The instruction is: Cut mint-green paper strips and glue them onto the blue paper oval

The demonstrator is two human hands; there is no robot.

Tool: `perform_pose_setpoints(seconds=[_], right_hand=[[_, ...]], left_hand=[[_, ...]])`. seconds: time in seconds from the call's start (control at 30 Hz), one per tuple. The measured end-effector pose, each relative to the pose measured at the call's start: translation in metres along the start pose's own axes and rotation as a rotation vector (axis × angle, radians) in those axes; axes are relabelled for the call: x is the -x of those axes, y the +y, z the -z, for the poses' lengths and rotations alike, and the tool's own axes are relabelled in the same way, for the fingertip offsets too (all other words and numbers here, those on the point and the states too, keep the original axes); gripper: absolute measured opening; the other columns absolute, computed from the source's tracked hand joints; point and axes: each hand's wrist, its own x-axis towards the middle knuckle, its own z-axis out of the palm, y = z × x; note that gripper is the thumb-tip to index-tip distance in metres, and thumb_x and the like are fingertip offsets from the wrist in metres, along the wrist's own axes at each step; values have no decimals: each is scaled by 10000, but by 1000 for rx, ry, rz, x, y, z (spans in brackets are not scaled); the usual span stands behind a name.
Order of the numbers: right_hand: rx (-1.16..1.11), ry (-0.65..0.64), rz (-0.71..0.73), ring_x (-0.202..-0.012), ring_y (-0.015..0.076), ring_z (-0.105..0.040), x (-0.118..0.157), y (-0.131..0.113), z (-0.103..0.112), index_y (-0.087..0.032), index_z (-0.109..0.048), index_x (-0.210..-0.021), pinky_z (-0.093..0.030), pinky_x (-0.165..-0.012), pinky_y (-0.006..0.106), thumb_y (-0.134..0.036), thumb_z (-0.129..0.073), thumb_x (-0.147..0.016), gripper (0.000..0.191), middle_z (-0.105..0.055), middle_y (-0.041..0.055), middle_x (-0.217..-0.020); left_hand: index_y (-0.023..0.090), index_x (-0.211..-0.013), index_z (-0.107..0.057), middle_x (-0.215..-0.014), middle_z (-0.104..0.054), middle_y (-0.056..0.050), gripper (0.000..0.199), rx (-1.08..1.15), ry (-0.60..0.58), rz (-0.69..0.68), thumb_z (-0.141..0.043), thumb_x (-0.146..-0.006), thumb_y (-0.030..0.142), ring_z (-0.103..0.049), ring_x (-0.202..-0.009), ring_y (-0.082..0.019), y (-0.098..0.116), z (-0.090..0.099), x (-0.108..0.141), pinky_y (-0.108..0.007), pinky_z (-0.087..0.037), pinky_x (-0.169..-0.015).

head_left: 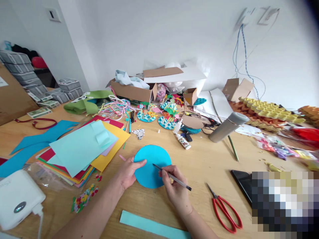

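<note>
A blue paper disc (149,154) is held by its left edge in my left hand (129,172), thumb on top and fingers beneath. My right hand (173,182) grips a pen (178,180), its tip at about the middle of the disc. Below the disc, partly under my right forearm, lies a pale turquoise paper strip (149,224). Red-handled scissors (224,209) rest to the right, blades pointing away from me. Left of my left hand is a stack of coloured paper (82,146), a pale turquoise sheet on top.
Small paper scraps (84,198) lie beside my left forearm. A white device (20,199) with a cable sits at left. Glue bottles (183,141), decorated blue discs (146,116) and a grey flask (228,127) stand or lie farther back. A dark phone (241,186) is at right.
</note>
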Motion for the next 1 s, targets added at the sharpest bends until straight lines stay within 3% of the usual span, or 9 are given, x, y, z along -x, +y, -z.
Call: perform_pose_setpoints(seconds=[0.77,1.0], right_hand=[[-59,10,-18,-649,170,-644,1,0,0,-212,-595,-824,-517,-563,269,-285,-560,-899,111,-661,32,-709],[-136,330,39,-661,160,-644,-3,-7,11,-200,-609,-851,-517,-600,274,-301,-582,-895,113,-655,18,-713]], left_hand=[[131,-811,-731,-834,-763,-116,281,30,33,10,-863,-591,245,-716,-866,-314,0,0,0,-421,-543,-826],[133,-1081,-668,-942,-756,-122,366,115,227,-7,-755,-726,156,-709,-928,-286,3,6,-7,-425,-546,-859]])
